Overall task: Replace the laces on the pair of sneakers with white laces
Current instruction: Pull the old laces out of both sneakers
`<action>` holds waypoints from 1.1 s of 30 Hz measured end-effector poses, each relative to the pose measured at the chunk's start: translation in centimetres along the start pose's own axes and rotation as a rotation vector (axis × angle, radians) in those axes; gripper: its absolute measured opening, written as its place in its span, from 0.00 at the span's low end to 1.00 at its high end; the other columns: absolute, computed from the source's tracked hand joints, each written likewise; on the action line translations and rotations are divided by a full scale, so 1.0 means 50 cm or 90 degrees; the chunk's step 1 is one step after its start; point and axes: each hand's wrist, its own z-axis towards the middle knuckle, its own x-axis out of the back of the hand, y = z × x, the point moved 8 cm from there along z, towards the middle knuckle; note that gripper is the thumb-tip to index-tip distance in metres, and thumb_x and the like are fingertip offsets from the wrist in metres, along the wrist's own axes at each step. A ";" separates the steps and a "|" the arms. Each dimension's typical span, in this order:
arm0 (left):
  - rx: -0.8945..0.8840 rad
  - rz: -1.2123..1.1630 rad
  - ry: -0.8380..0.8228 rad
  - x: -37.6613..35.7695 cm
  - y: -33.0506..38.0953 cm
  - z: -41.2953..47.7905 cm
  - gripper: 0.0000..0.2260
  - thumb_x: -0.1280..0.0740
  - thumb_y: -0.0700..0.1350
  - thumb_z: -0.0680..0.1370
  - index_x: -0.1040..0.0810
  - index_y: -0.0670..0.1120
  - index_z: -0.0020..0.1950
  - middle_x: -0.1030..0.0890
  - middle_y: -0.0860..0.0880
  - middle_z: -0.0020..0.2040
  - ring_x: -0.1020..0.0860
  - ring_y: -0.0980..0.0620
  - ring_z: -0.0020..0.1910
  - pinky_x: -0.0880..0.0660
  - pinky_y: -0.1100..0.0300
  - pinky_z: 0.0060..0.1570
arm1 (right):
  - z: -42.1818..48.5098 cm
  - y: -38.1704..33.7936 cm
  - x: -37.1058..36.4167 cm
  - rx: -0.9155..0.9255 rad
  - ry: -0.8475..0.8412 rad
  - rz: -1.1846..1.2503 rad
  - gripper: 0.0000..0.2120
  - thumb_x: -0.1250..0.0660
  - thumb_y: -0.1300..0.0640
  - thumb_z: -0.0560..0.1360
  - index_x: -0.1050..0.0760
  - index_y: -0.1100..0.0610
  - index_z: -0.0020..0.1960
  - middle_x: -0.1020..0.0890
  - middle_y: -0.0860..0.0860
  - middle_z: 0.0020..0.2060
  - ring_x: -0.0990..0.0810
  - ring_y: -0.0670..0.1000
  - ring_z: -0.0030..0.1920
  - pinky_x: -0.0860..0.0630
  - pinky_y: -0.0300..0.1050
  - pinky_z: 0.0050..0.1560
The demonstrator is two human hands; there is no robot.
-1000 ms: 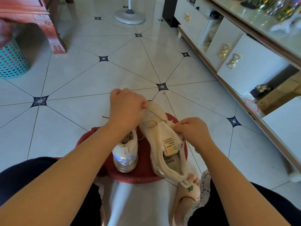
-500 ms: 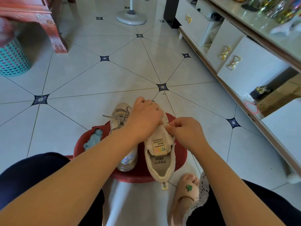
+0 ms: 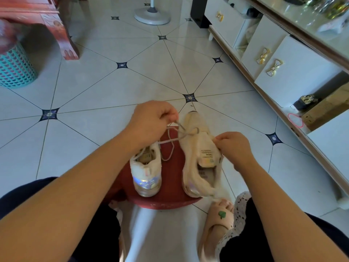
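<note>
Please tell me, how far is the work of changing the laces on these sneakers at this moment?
Done: nothing is finished; no white lace is threaded in either sneaker. In hand: the left hand pinches the grey lace, partly loose from the held sneaker, which the right hand grips at the tongue. Left: the second sneaker on the red stool seems still laced; both need white laces.

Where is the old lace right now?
Head view, centre: the grey lace is pinched by the left hand and trails to the sneaker on the right, looping over the red stool beside the other sneaker.
</note>
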 end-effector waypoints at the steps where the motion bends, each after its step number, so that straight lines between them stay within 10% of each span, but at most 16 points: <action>1: -0.011 0.063 -0.038 -0.007 0.005 -0.005 0.06 0.33 0.42 0.74 0.19 0.51 0.39 0.23 0.60 0.35 0.26 0.63 0.39 0.36 0.71 0.42 | 0.001 0.000 -0.001 0.004 -0.008 0.027 0.09 0.34 0.60 0.71 0.21 0.65 0.36 0.20 0.57 0.35 0.24 0.54 0.36 0.23 0.53 0.43; 9: -0.014 0.265 0.024 -0.036 0.007 0.007 0.08 0.38 0.48 0.77 0.19 0.52 0.49 0.19 0.52 0.47 0.26 0.49 0.52 0.40 0.55 0.52 | -0.022 -0.016 -0.029 -0.009 -0.089 0.155 0.10 0.30 0.62 0.70 0.22 0.51 0.32 0.19 0.48 0.36 0.21 0.50 0.41 0.22 0.49 0.48; 16: 0.028 0.265 -0.022 -0.054 -0.021 0.007 0.13 0.36 0.49 0.76 0.25 0.54 0.60 0.26 0.51 0.62 0.32 0.49 0.62 0.41 0.53 0.60 | -0.028 0.040 -0.092 -0.121 -0.218 0.169 0.11 0.36 0.66 0.74 0.24 0.59 0.34 0.23 0.53 0.32 0.26 0.50 0.36 0.26 0.42 0.40; 23: -0.069 0.306 -0.106 -0.103 0.006 -0.017 0.11 0.37 0.59 0.74 0.20 0.54 0.41 0.20 0.55 0.41 0.26 0.51 0.47 0.39 0.54 0.49 | 0.006 0.045 -0.100 -0.012 -0.169 -0.063 0.14 0.37 0.56 0.75 0.23 0.68 0.42 0.25 0.55 0.34 0.28 0.52 0.36 0.29 0.46 0.40; 26: -0.044 0.386 -0.181 -0.142 -0.018 -0.027 0.15 0.38 0.62 0.72 0.20 0.53 0.42 0.19 0.54 0.42 0.27 0.51 0.50 0.39 0.53 0.51 | 0.015 0.021 -0.090 0.066 -0.105 -0.184 0.09 0.36 0.51 0.75 0.22 0.54 0.49 0.21 0.47 0.43 0.25 0.47 0.43 0.27 0.42 0.43; 33: 0.018 0.342 -0.223 -0.164 -0.039 -0.028 0.12 0.41 0.51 0.74 0.20 0.51 0.44 0.22 0.52 0.35 0.24 0.50 0.42 0.38 0.55 0.46 | 0.020 -0.041 -0.137 0.173 -0.117 -0.086 0.13 0.35 0.49 0.74 0.24 0.49 0.58 0.22 0.45 0.46 0.27 0.43 0.44 0.36 0.32 0.36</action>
